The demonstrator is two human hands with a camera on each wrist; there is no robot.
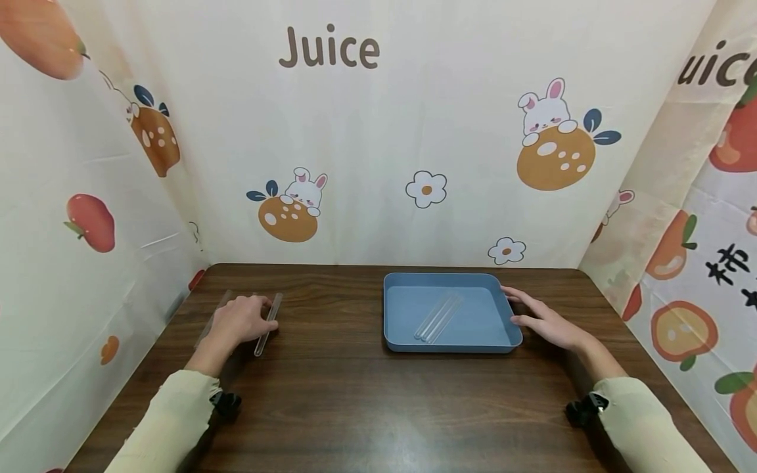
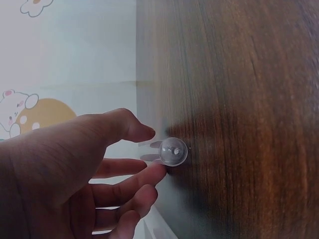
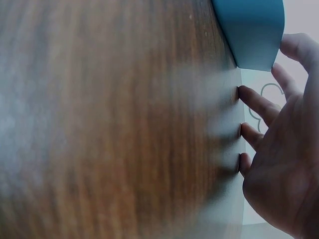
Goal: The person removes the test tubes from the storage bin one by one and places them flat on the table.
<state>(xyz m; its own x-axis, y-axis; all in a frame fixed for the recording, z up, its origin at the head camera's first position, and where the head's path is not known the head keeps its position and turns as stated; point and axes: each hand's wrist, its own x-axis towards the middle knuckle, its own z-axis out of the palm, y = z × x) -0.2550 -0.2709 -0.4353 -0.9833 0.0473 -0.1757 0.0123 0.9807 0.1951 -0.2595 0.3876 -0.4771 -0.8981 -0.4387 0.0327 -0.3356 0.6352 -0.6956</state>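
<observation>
My left hand [image 1: 239,318] is over the table's left side, its thumb and fingers about a clear test tube [image 1: 264,338] lying on the wood. In the left wrist view the tube's rounded end [image 2: 173,152] shows beside the fingertips, with a gap between it and the thumb. Left of that hand lies another clear tube [image 1: 207,330], partly covered. At right, my right hand [image 1: 550,323] touches the right wall of a shallow blue tray [image 1: 408,341] with thumb and fingertips. Clear test tubes [image 1: 436,322] lie side by side inside the tray.
The dark wooden table [image 1: 355,407] extends between both arms. A printed curtain [image 1: 367,131] rises behind the table's back edge, with more curtain on both sides. Each wrist carries a small black camera [image 1: 227,405].
</observation>
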